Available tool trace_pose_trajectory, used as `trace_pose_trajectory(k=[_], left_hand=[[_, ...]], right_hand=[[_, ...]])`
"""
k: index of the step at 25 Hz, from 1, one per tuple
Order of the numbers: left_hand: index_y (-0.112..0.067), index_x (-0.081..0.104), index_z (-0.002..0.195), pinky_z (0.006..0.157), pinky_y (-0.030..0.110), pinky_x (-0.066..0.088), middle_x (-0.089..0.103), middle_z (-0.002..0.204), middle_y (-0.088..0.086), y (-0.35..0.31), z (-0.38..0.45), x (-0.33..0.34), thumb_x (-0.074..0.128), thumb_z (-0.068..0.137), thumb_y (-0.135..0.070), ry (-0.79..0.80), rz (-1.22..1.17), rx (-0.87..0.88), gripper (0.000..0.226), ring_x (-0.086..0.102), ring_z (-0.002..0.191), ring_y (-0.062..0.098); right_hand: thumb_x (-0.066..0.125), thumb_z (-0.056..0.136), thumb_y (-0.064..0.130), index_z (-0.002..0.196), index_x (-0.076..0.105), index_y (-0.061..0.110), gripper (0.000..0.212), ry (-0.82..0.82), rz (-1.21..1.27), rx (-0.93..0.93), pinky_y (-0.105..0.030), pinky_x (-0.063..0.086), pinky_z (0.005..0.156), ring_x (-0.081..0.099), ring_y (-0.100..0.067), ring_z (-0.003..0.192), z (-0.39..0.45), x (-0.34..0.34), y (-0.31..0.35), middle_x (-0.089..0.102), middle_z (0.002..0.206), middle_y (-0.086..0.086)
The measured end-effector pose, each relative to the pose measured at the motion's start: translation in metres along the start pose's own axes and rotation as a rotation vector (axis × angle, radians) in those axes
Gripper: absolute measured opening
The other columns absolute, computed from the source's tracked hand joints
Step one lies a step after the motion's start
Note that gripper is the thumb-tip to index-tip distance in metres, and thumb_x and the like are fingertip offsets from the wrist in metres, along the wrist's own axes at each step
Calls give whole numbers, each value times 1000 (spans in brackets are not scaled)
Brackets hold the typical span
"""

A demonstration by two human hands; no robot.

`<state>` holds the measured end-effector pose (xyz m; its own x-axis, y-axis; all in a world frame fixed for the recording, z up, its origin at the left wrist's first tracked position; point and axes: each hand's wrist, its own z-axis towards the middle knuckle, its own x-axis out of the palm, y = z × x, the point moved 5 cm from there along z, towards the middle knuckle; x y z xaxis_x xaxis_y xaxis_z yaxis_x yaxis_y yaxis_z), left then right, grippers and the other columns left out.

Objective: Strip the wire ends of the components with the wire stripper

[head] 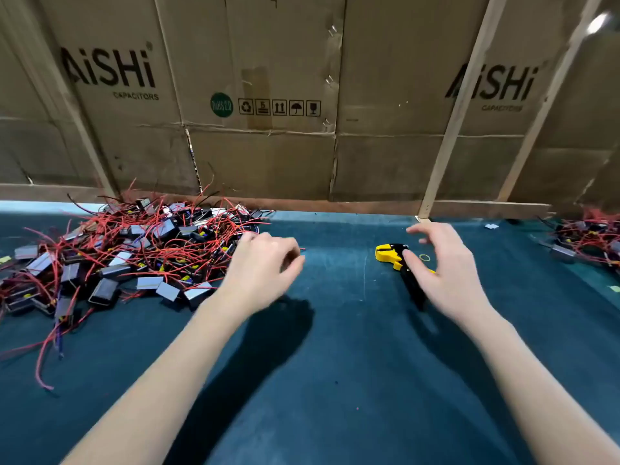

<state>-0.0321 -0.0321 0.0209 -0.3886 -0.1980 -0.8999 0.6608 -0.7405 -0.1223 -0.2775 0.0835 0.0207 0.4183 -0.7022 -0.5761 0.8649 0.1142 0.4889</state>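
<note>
A big pile of black box components with red wires (134, 260) lies on the left of the dark teal table top (335, 330). My left hand (265, 266) hovers at the pile's right edge, blurred, fingers loosely curled, and I see nothing held in it. A yellow and black wire stripper (389, 255) lies flat on the table to the right of centre. My right hand (443, 266) is spread just above the stripper's handles, thumb near its yellow head, fingers relaxed and not closed round it.
A second, smaller heap of wired components (590, 239) sits at the far right. A small yellow rubber band (424, 257) lies by the stripper. A wall of cardboard boxes (268, 95) with wooden slats closes the table's far side.
</note>
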Motion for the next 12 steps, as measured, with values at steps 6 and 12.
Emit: trace_pose_trajectory(k=[6, 12], left_hand=[[-19, 54, 81, 76, 35, 32, 61, 77, -2, 2, -14, 55, 50, 78, -33, 155, 94, 164, 15, 56, 80, 26], [-25, 41, 92, 84, 32, 31, 52, 93, -9, 22, -23, 61, 44, 79, -37, 237, 97, 76, 17, 50, 96, 18]], right_hand=[[66, 83, 52, 113, 64, 19, 45, 90, -374, 403, -42, 40, 87, 53, -29, 108, -19, 31, -56, 58, 119, -2], [44, 67, 90, 117, 52, 19, 88, 346, -892, 586, -37, 42, 85, 49, -25, 111, -25, 32, -63, 51, 117, -3]])
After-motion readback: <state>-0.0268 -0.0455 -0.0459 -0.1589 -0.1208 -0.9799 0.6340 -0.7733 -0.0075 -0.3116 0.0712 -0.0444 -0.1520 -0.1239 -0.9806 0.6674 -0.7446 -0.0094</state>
